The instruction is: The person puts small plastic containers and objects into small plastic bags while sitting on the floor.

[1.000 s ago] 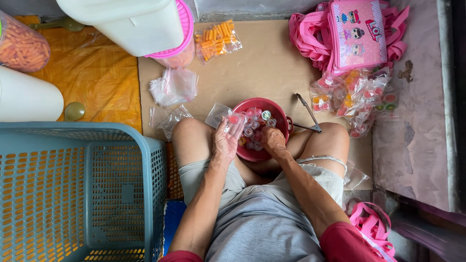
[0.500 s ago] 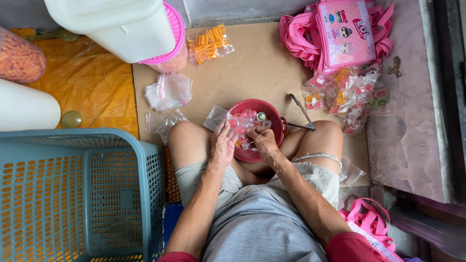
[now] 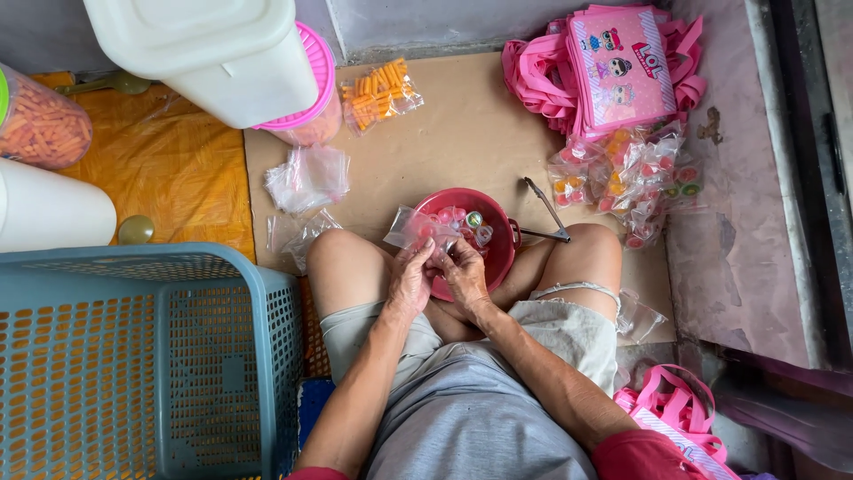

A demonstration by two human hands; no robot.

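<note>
A cardboard sheet (image 3: 462, 133) covers the floor, orange cloth at nine o'clock. Left hand (image 3: 410, 280) pinches a clear bag (image 3: 410, 227) of small cups; right hand (image 3: 466, 271) grips the same bag's mouth beside it. Both sit over the red bowl's (image 3: 499, 253) seven o'clock rim. Metal tongs (image 3: 546, 213) lie at its three o'clock.

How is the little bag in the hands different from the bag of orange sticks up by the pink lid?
The small clear bag is held up by both hands, open, with a few round candies inside. The bag of orange sticks lies flat on the cardboard, untouched and packed full. Both are clear plastic.
</note>
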